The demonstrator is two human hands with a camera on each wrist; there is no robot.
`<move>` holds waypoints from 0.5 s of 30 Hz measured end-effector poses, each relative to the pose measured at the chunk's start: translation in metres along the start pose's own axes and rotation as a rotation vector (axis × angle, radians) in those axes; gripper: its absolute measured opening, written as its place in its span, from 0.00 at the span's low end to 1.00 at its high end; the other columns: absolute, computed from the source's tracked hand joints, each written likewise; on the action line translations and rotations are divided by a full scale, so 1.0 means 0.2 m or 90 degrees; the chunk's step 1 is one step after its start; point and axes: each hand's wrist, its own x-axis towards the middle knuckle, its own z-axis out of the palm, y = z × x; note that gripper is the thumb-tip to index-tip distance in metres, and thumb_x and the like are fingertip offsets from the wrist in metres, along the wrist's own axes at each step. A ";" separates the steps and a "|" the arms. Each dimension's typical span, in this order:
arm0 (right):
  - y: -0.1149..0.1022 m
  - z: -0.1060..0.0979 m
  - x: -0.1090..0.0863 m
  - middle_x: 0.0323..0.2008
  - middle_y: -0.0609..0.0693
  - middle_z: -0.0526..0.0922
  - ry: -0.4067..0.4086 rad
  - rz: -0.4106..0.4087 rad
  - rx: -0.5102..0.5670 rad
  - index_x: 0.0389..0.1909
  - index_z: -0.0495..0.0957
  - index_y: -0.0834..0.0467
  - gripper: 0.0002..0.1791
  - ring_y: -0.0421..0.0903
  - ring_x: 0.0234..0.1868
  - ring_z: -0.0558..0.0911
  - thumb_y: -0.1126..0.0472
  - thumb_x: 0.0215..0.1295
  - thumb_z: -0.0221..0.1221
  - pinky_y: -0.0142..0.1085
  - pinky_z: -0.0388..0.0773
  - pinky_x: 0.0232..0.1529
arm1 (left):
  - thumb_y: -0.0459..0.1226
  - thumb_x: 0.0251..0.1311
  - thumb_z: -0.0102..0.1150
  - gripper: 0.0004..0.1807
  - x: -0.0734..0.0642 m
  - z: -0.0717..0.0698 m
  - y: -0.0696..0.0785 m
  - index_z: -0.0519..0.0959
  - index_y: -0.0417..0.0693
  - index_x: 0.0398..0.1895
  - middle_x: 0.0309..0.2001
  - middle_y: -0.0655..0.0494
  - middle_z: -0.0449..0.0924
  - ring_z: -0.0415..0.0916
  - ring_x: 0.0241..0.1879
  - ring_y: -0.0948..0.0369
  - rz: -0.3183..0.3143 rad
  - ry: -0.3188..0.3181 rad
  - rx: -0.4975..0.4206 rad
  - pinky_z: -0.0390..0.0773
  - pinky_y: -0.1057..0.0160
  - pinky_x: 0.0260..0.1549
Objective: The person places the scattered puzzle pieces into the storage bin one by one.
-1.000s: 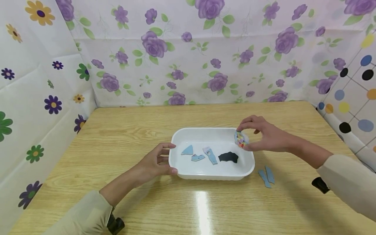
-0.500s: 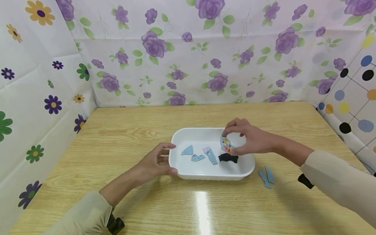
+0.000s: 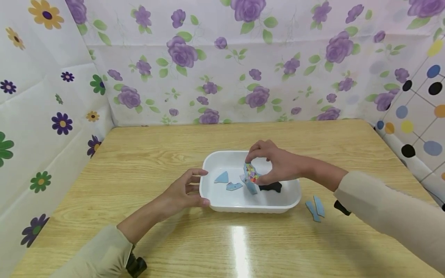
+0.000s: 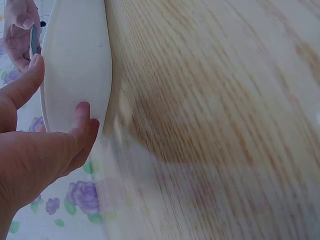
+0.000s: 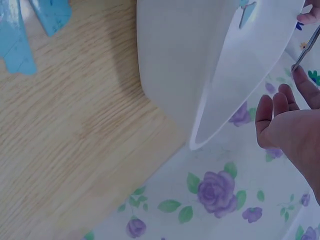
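Note:
My left hand (image 3: 182,192) grips the left end of a white plastic tub (image 3: 250,204), thumb at the near corner and fingers against its outer side. Over the middle of the tub, my right hand (image 3: 283,165) pinches a flat puzzle piece (image 3: 252,173) with a many-coloured print between fingertips and thumb. The piece is tilted and overlaps a printed blue piece (image 3: 251,188) beneath it. In the right wrist view the held piece (image 5: 306,50) shows edge-on. A blue triangular piece (image 3: 222,177), a small blue piece (image 3: 234,186) and a dark piece (image 3: 272,187) lie inside the tub.
Two narrow blue pieces (image 3: 315,208) lie side by side on the wooden table (image 3: 156,150), right of the tub. Flowered sheets (image 3: 215,77) hang behind and to the left of the table, and a dotted one (image 3: 417,116) hangs at the right.
My right hand has carried the colourful puzzle piece leftward, from the tub's right end to above its middle. My left hand and the tub stay in place.

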 end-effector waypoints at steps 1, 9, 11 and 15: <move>0.00 0.01 0.00 0.58 0.49 0.65 -0.004 -0.003 0.004 0.53 0.77 0.51 0.24 0.52 0.57 0.58 0.55 0.54 0.68 0.55 0.64 0.53 | 0.35 0.50 0.73 0.46 0.00 0.00 0.00 0.56 0.49 0.69 0.67 0.40 0.59 0.64 0.65 0.44 0.000 -0.001 -0.001 0.78 0.56 0.51; -0.02 0.07 0.04 0.57 0.48 0.65 -0.022 -0.033 -0.007 0.52 0.77 0.52 0.24 0.51 0.54 0.59 0.57 0.52 0.68 0.50 0.66 0.51 | 0.35 0.50 0.73 0.46 0.00 0.00 0.00 0.56 0.49 0.70 0.67 0.40 0.59 0.64 0.65 0.44 0.005 -0.002 -0.002 0.77 0.55 0.52; -0.03 0.08 0.05 0.57 0.48 0.66 -0.032 -0.038 -0.018 0.52 0.77 0.52 0.24 0.51 0.54 0.60 0.57 0.52 0.68 0.51 0.67 0.51 | 0.35 0.50 0.73 0.46 0.00 0.00 0.00 0.56 0.49 0.70 0.67 0.40 0.59 0.64 0.64 0.44 0.003 -0.002 -0.002 0.77 0.55 0.52; -0.06 0.09 0.07 0.57 0.49 0.66 -0.048 -0.047 -0.046 0.53 0.77 0.53 0.25 0.51 0.54 0.60 0.56 0.52 0.68 0.50 0.68 0.52 | 0.35 0.50 0.73 0.46 0.00 0.00 -0.01 0.56 0.49 0.70 0.67 0.40 0.59 0.64 0.64 0.44 0.003 -0.002 -0.002 0.77 0.55 0.52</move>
